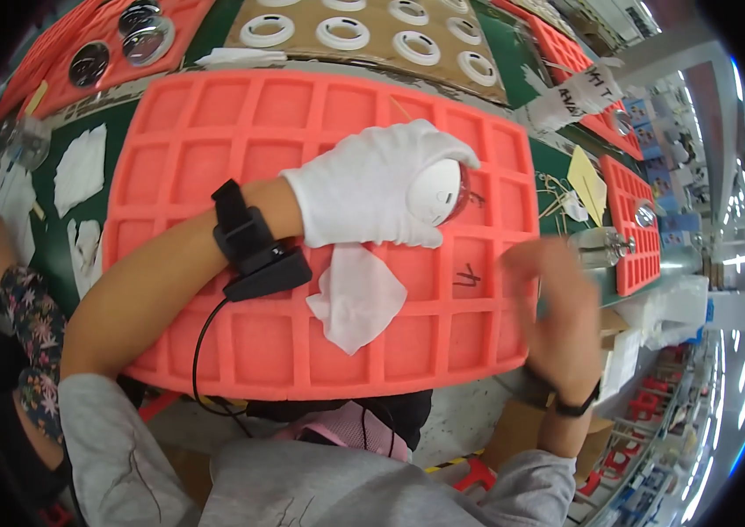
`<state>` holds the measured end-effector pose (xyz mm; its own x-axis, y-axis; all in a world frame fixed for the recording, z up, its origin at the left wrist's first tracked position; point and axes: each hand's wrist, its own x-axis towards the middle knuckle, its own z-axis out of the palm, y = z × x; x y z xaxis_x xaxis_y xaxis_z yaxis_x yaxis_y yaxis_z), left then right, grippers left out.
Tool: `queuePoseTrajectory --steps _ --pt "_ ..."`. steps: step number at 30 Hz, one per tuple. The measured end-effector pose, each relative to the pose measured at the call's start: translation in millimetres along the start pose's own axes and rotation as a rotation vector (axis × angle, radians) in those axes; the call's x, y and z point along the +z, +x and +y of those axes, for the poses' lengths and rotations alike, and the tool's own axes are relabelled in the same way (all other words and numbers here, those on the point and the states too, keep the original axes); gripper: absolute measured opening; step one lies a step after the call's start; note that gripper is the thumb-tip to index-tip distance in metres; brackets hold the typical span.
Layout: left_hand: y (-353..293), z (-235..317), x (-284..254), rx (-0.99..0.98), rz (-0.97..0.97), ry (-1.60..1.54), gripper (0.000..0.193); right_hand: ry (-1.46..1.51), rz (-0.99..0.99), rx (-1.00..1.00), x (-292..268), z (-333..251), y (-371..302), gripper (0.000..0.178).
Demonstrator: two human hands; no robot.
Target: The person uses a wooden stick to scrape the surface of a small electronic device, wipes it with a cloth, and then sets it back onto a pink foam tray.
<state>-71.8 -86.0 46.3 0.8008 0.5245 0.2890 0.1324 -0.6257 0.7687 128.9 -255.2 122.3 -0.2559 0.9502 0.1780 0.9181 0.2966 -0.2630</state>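
Your left hand (359, 180), in a white knit glove, pinches a white plastic disc with a clear rounded edge (433, 193), the thumb below and the fingers curled round its far side. The disc sits in that grip above the right half of a salmon-pink foam tray with square compartments (241, 344), its white face toward you and its clear edge to the right.

Your right hand (558, 303), bare and blurred, is at the tray's right edge with its fingers bent. Whether the fingertips meet, or hold anything small, you cannot tell from this view. Near it, just outside the tray, stands a clear glass bottle with a metal top (597, 248); behind that lie thin pale sticks (551, 200) and a yellow paper sheet (588, 186).

A crumpled white cloth (357, 299) lies on the tray below your gloved hand, crossing the dividers between compartments.

The step in hand seems to be close handwork on the disc, with the left hand as its holder and the right hand away from it. The next move probably calls for a steady left grip that spares the clear edge, and for the right hand to pass the bottle without knocking it.
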Motion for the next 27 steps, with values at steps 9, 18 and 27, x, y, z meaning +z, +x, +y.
queuePoseTrajectory --steps 9,18,27 --pt "16.2 30.1 6.6 -0.041 -0.044 0.006 0.073 0.117 -0.141 -0.263 27.8 -13.5 -14.2 0.025" --pt "71.7 45.0 34.0 0.059 -0.055 -0.045 0.071 1.166 0.260 0.723 -45.8 99.2 -108.2 0.025" --pt "121.4 80.0 48.4 0.012 -0.025 -0.032 0.072 0.910 1.198 0.640 -135.3 252.8 -152.1 0.033"
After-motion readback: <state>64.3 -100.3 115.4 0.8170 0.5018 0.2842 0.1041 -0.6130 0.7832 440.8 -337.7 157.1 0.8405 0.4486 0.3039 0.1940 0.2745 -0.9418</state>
